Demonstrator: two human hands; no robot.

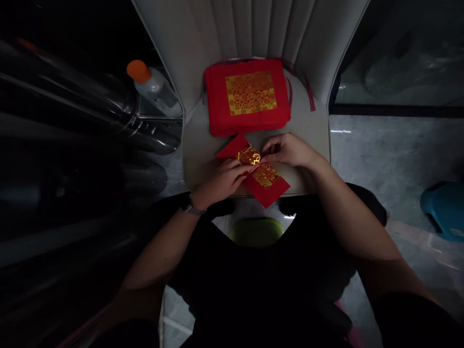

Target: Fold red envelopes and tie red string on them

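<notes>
A red paper sheet with a gold foil patch (261, 178) lies partly folded on the seat of a pale plastic chair (197, 145). My left hand (223, 180) presses and pinches its left side near the fold. My right hand (288, 150) pinches the fold's upper right edge with its fingertips. Behind them rests a stack of the same red sheets (248, 96), the top one showing a gold patterned square.
A clear bottle with an orange cap (154, 87) stands to the left of the chair. A green stool (256, 231) sits below between my knees. A blue plastic object (444, 210) is on the tiled floor at right. Dark metal tubes fill the left side.
</notes>
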